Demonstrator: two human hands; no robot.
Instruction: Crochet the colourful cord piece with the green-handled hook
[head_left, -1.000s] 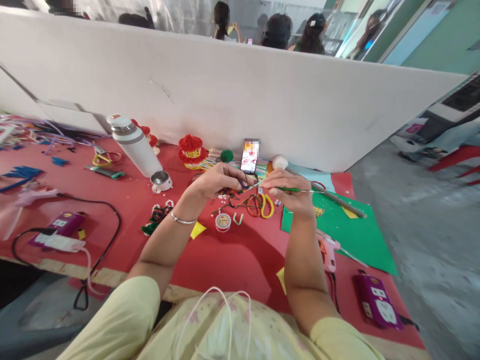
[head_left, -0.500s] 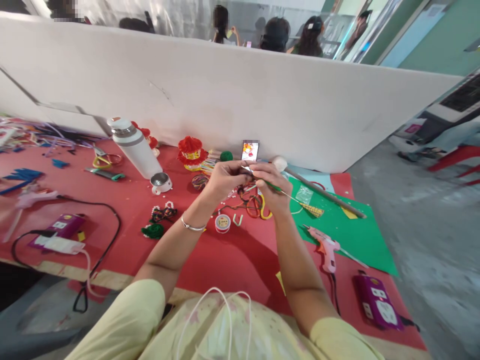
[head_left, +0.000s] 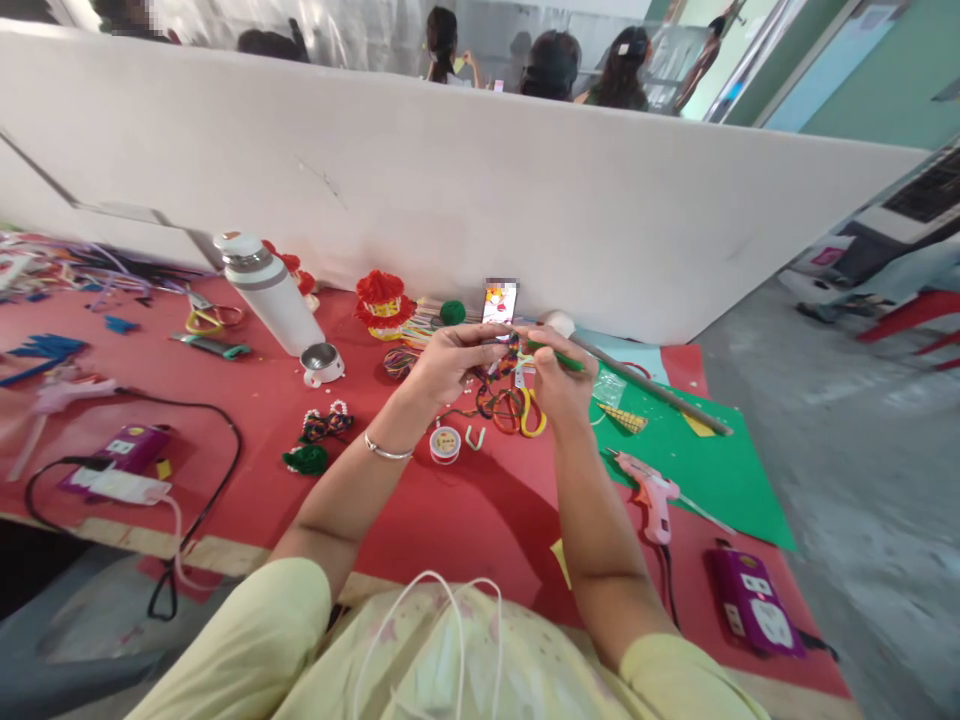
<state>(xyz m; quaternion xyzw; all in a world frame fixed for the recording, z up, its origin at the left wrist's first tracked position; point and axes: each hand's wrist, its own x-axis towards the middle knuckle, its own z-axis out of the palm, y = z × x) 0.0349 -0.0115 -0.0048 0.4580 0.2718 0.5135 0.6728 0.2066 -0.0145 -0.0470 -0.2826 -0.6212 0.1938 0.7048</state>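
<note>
1. Since the earlier frame, the right hand (head_left: 561, 370) has shifted outward from the left hand (head_left: 454, 362), and more of the multicoloured yarn piece (head_left: 501, 370) shows between them.
2. Left hand: fingers closed, pinching the one yarn piece, which hangs toward the table (head_left: 465, 520).
3. Right hand: gripping one green-handled tool (head_left: 559, 357); its tip is too small to make out.
4. Beyond both hands: one lit phone (head_left: 499, 303) and one green ball (head_left: 453, 312).
5. On the near side of the hands: one spool (head_left: 445, 444), one bent pale piece (head_left: 475, 438), and scissors (head_left: 532, 415) with yellow and orange handles.
6. Left of the left hand: one yarn ball (head_left: 400, 363), one cup (head_left: 321, 363), one bottle (head_left: 274, 300).
7. Right of the right hand: one yellow patterned cone (head_left: 624, 419); nearer the body, one pink glue gun (head_left: 655, 500).
</note>
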